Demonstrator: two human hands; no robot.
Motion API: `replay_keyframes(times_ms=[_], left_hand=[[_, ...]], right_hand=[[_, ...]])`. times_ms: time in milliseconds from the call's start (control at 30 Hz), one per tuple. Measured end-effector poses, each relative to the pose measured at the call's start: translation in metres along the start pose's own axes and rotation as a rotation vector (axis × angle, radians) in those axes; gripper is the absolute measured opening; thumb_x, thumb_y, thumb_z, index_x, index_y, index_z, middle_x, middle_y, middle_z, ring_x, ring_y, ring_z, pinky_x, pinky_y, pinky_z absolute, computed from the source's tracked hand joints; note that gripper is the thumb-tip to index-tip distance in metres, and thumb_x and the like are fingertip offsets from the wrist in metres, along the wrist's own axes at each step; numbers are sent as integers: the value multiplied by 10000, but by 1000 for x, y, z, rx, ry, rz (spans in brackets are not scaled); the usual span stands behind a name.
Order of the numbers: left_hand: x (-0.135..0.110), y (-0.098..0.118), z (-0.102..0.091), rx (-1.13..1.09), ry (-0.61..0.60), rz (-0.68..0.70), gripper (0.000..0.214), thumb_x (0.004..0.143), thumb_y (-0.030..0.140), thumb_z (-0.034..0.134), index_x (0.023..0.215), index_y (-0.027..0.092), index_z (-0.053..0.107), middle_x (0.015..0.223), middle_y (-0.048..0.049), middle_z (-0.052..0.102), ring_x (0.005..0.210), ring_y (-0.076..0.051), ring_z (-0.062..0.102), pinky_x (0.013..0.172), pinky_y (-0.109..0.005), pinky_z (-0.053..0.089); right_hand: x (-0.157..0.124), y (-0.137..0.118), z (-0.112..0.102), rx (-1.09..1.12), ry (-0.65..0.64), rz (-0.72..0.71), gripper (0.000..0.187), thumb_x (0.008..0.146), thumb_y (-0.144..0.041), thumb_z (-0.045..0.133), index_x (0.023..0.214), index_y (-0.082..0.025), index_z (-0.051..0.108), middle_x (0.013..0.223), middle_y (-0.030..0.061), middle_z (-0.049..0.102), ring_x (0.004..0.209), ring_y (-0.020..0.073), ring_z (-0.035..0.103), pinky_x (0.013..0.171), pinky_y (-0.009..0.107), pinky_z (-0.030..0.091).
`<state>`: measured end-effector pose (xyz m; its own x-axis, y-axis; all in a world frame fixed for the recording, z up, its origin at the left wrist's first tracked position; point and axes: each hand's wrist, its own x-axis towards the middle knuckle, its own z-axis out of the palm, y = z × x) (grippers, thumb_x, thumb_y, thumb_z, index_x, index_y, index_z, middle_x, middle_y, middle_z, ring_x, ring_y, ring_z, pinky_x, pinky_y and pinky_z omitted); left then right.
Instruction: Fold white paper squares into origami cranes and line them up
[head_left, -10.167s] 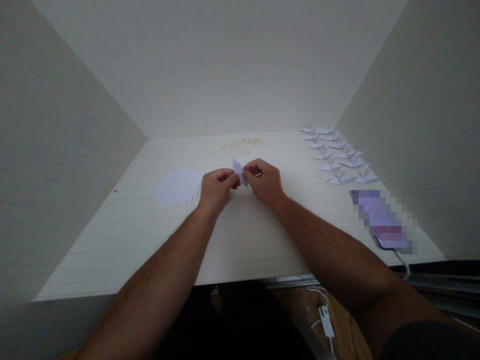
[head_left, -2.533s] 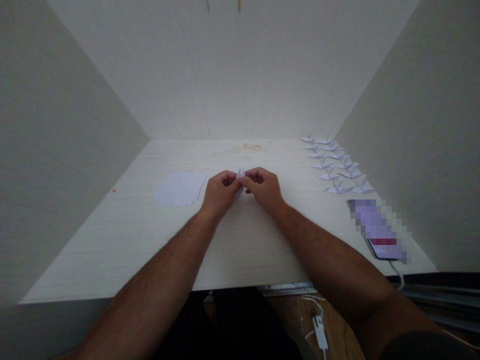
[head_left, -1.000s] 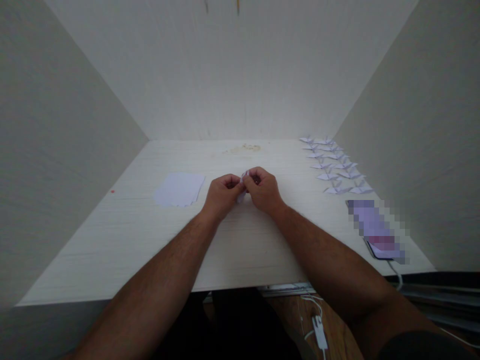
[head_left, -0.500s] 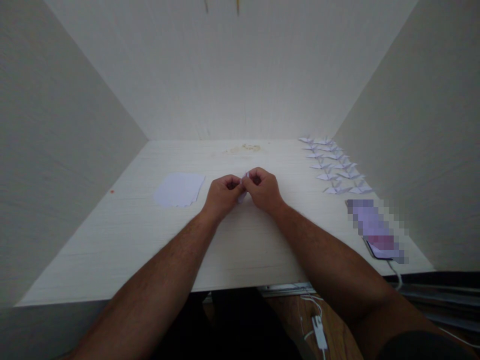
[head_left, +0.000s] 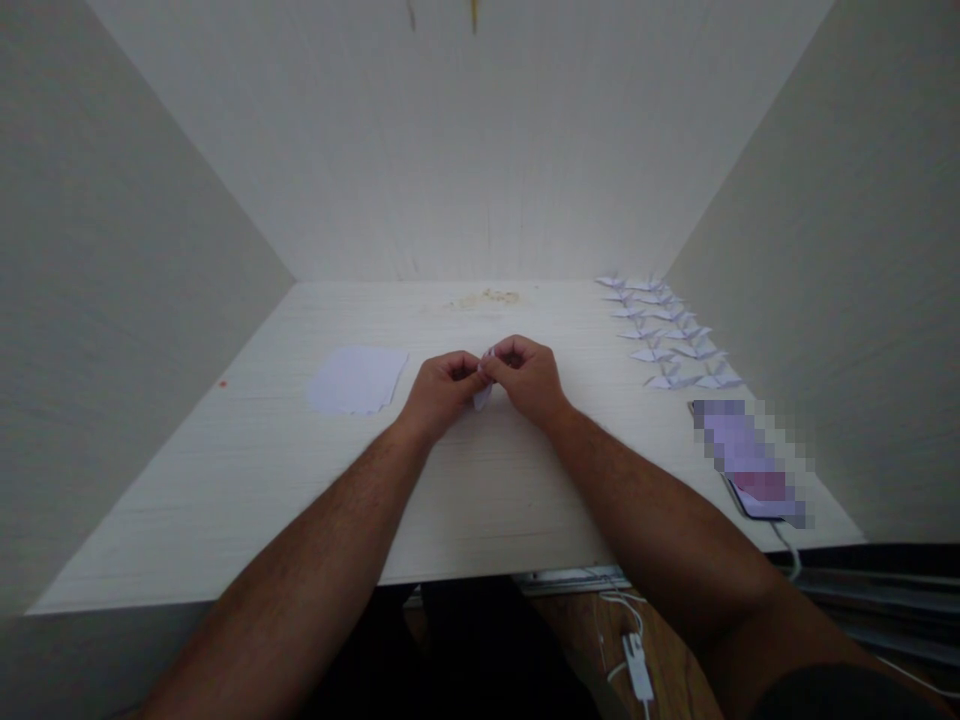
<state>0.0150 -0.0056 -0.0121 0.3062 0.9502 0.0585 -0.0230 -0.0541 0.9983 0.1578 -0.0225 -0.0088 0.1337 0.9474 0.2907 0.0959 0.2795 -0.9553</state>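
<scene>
My left hand and my right hand meet over the middle of the pale wooden table. Both pinch a small folded piece of pale lilac paper between fingertips and thumbs. Most of the paper is hidden between the fingers; only a narrow tip shows below them. A stack of flat paper sheets lies just left of my left hand.
Several finished folded paper cranes sit in rows at the back right. A phone with a white cable lies near the right front edge. Plain walls close in the table on the left, back and right. A stain marks the far middle.
Since ten seconds ago the paper has gone from a visible flat flap to a smaller fold tucked between my fingers. Over the last second my hands have barely moved.
</scene>
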Motion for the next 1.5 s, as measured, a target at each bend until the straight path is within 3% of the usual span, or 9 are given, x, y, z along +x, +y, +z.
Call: replay_keyframes(times_ms=[533, 800, 1200, 1500], left_hand=[[-1, 4, 6, -12, -14, -19, 298, 641, 406, 806, 654, 160, 638, 583, 10, 589, 510, -93, 490, 509, -243, 375], [-2, 1, 1, -99, -42, -40, 216, 643, 319, 794, 669, 161, 648, 613, 2, 612, 537, -101, 525, 542, -255, 408], [-2, 2, -2, -121, -83, -54, 247, 619, 309, 818, 659, 146, 637, 604, 0, 624, 531, -105, 547, 543, -251, 412], [-2, 2, 0, -113, -78, -33, 223, 630, 286, 810, 653, 146, 638, 587, 12, 614, 523, -95, 530, 539, -241, 395]], right_hand=[[-4, -5, 3, -31, 129, -48, 153, 699, -264, 654, 612, -207, 542, 574, -43, 556, 545, 104, 492, 551, 253, 431], [-1, -9, -1, 44, 8, 51, 137, 689, -303, 690, 650, -194, 616, 610, -18, 633, 571, 118, 573, 575, 277, 493], [-1, -7, 1, 207, 16, 20, 123, 647, -232, 725, 636, -188, 611, 592, -42, 614, 556, 95, 543, 559, 246, 460], [-2, -8, 0, 156, 33, 39, 116, 649, -232, 719, 624, -189, 615, 576, -45, 604, 546, 94, 535, 551, 247, 452]])
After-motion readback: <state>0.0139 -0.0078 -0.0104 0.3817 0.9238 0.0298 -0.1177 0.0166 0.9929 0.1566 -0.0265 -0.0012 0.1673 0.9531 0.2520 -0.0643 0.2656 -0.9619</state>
